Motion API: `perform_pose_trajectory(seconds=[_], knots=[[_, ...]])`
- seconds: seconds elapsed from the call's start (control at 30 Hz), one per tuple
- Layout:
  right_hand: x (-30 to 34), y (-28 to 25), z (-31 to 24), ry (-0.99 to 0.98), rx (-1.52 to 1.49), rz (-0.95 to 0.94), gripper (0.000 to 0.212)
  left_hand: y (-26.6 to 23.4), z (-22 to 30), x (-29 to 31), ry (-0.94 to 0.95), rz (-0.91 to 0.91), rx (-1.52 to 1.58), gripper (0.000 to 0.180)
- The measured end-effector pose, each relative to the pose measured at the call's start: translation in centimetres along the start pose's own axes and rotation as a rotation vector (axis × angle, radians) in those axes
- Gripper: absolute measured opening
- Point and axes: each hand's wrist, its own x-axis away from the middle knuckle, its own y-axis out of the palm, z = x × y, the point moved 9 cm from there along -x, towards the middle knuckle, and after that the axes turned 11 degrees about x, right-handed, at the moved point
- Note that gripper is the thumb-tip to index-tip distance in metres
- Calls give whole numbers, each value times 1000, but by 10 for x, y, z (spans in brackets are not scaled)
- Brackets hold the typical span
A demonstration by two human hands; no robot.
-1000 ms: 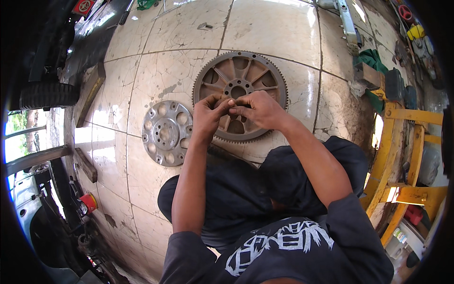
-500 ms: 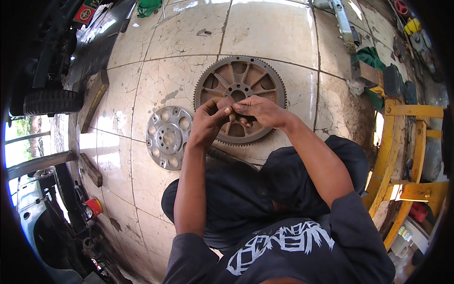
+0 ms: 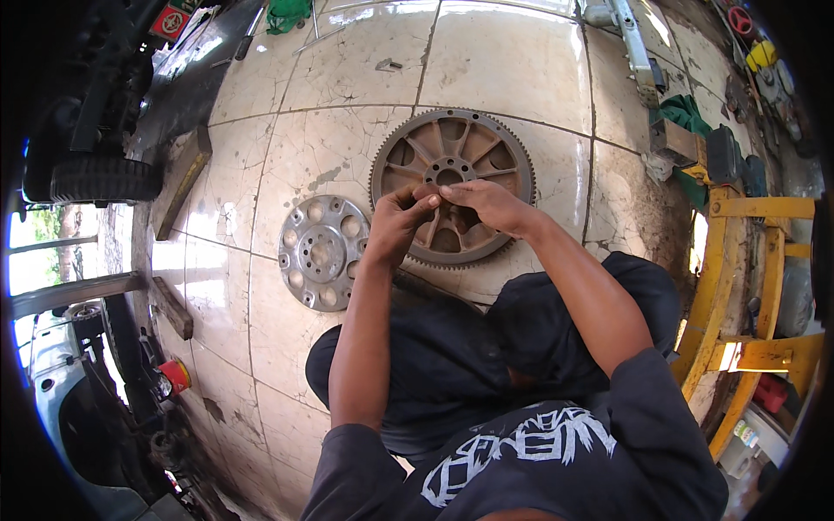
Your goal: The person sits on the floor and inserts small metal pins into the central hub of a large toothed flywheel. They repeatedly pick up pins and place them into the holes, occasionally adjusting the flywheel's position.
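Observation:
Both my hands meet over a rust-brown flywheel (image 3: 514, 162) with a toothed rim, which lies flat on the tiles. My left hand (image 3: 398, 224) is closed, thumb and fingers pinching a small, thin reddish-brown piece (image 3: 425, 190) whose kind I cannot make out. Against it my right hand (image 3: 486, 206) is closed too, its thumb and fingertips pinching at the same piece. Fingers cover most of it. To the left of the flywheel, beside my left forearm, lies a silver metal disc (image 3: 300, 230) with round holes.
Wooden blocks (image 3: 184, 178) lie on the floor at left, near a black tyre (image 3: 109, 181) and a red can (image 3: 176, 375). A yellow metal frame (image 3: 723, 260) stands close on my right. A metal bar (image 3: 632, 52) and a green cloth (image 3: 682, 111) lie at far right.
The view has shifted slightly, so the floor parts appear a little farther right. My hands stay pinched together, and less of the reddish-brown piece shows now.

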Motion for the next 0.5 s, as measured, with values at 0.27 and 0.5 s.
perform_pose_trajectory(seconds=[0.27, 0.5], knots=[[-4, 16, 14, 60, -288, 41, 40, -7, -5, 1, 57, -1, 105, 21], [5, 38, 31, 271, -799, -356, 30, 16, 12, -2, 157, -18, -72, 32]])
